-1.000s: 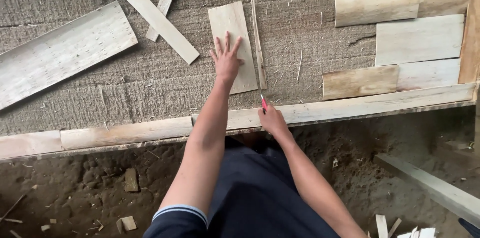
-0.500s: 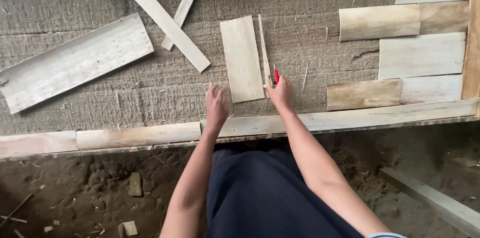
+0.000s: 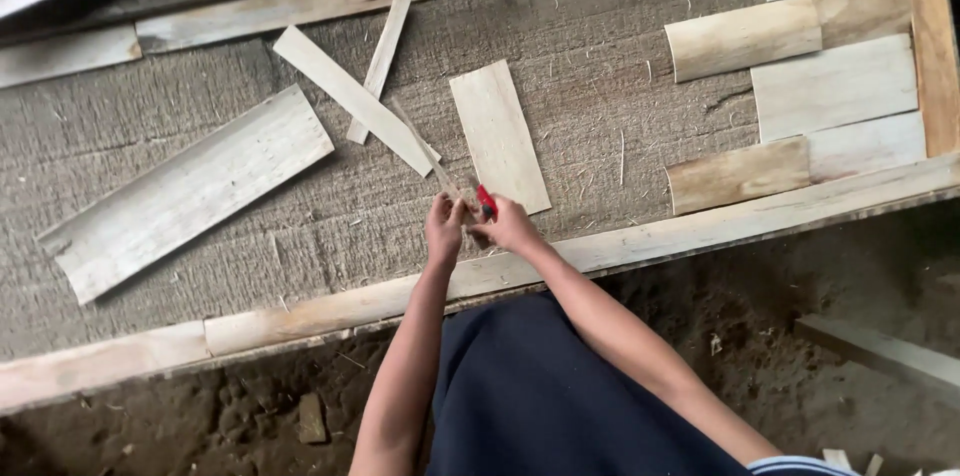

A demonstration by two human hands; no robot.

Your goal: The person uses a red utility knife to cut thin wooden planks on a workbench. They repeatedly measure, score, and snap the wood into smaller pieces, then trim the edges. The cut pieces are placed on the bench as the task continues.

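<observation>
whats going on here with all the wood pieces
A person stands at a wood-framed bed lined with coarse grey matting. Both hands meet near its front edge: the left hand pinches a thin wood sliver, and the right hand holds a small red tool against it. A pale veneer piece lies just beyond the hands, with longer strips and a wide board to the left.

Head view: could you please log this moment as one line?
left hand: holds thin wood strip | right hand: holds red tool | beside: short veneer sheet on coarse mat
</observation>
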